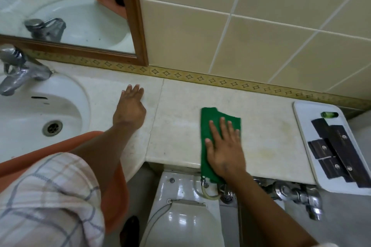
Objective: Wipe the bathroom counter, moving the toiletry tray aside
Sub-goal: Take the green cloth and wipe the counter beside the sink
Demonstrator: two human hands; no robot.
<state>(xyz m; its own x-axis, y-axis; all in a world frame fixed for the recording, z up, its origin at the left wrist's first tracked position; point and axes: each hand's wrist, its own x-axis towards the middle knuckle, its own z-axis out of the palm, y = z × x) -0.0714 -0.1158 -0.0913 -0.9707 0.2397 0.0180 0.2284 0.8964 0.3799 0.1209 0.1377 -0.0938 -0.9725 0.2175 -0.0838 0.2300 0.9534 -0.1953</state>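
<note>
A green cloth [212, 124] lies flat on the beige stone counter [180, 110], its lower end hanging over the front edge. My right hand [224, 146] presses flat on the cloth with fingers spread. My left hand [130, 108] rests palm down on the bare counter beside the sink, holding nothing. The white toiletry tray [301, 118] sits at the counter's far right end and overhangs its front edge. On it lie several dark rectangular packets [339, 146] and a small green item [329, 114].
A white sink [40, 110] with a chrome tap [18, 70] is at the left. A wood-framed mirror [80, 12] and tiled wall [241, 26] back the counter. Below the front edge are a toilet cistern [180, 190] and chrome valves [297, 194].
</note>
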